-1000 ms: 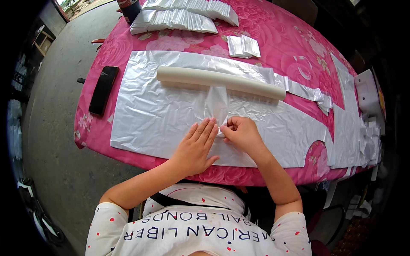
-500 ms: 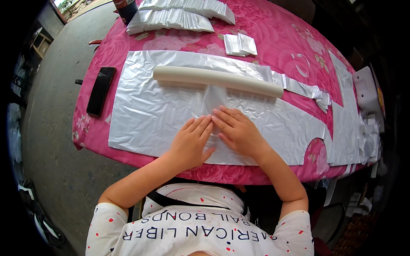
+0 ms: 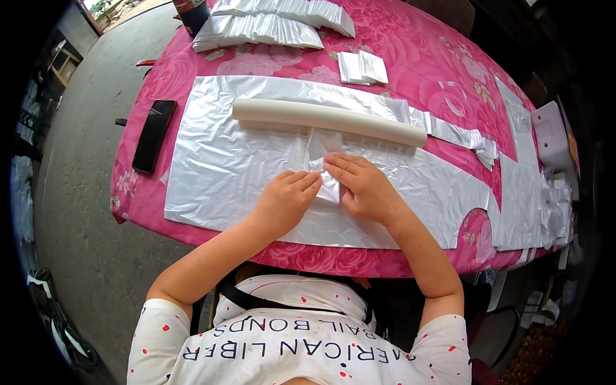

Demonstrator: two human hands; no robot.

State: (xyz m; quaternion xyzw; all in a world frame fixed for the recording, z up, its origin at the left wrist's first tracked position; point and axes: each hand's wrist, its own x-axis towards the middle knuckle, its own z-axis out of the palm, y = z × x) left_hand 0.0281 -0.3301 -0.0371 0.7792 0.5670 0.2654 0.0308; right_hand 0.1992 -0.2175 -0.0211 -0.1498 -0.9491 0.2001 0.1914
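Observation:
A small, partly folded clear plastic bag [image 3: 329, 187] lies on a big sheet of silvery-white plastic [image 3: 212, 173]. My left hand [image 3: 289, 200] has its fingers closed together at the bag's left edge. On the other side, my right hand [image 3: 360, 186] grips the bag's right edge, fingers pressed together and bent down. Part of the bag reaches away from me toward a cream-coloured roller [image 3: 330, 120] lying across the sheet. My fingers hide both side edges of the bag.
Stacks of folded plastic bags [image 3: 260, 32] stand at the back, with a smaller pile [image 3: 363, 68] nearer. A black phone [image 3: 154, 136] lies left, beside the sheet. Plastic strips [image 3: 459, 133] and a white container [image 3: 550, 135] are on the right of the pink flowered tablecloth [image 3: 308, 258].
My hands have gone from lying flat, fingertips together over the bag, to bent fingers at its two sides. A folded part of the bag now shows between them.

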